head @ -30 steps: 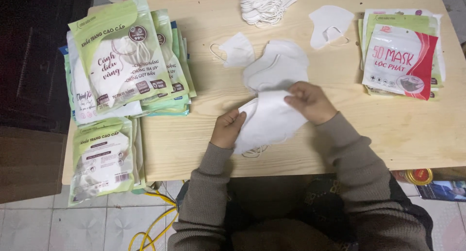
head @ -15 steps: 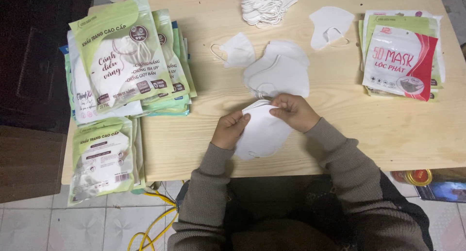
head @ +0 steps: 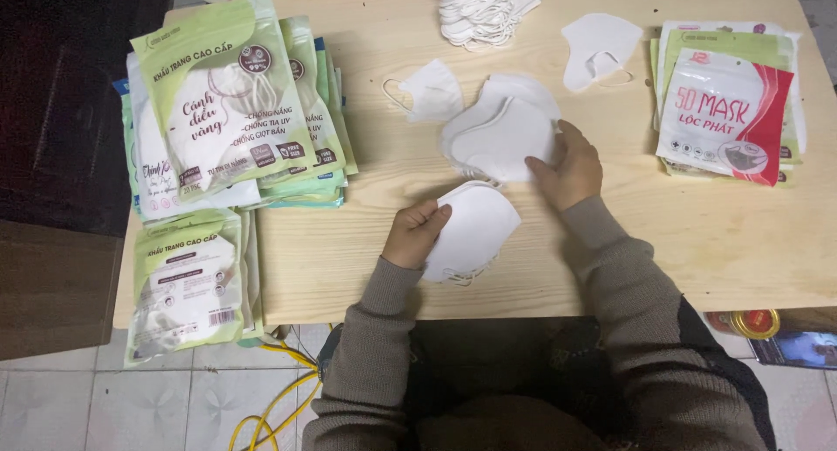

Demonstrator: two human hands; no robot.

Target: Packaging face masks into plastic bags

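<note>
My left hand [head: 417, 233] has its grip clamped on a small stack of white masks [head: 471, 228] while my right hand [head: 568, 165], fingers spread, presses the loose pile [head: 501, 135], so either stack may slide apart and scatter over the tabletop [head: 697, 242].

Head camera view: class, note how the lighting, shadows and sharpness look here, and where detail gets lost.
Head view: soft, even light on the pale wooden table; faint shadows beside the left hand and its held masks; the white mask stack under the right hand nearly washes out; the dark cabinet loses detail; hands sharp, little blur.
</note>
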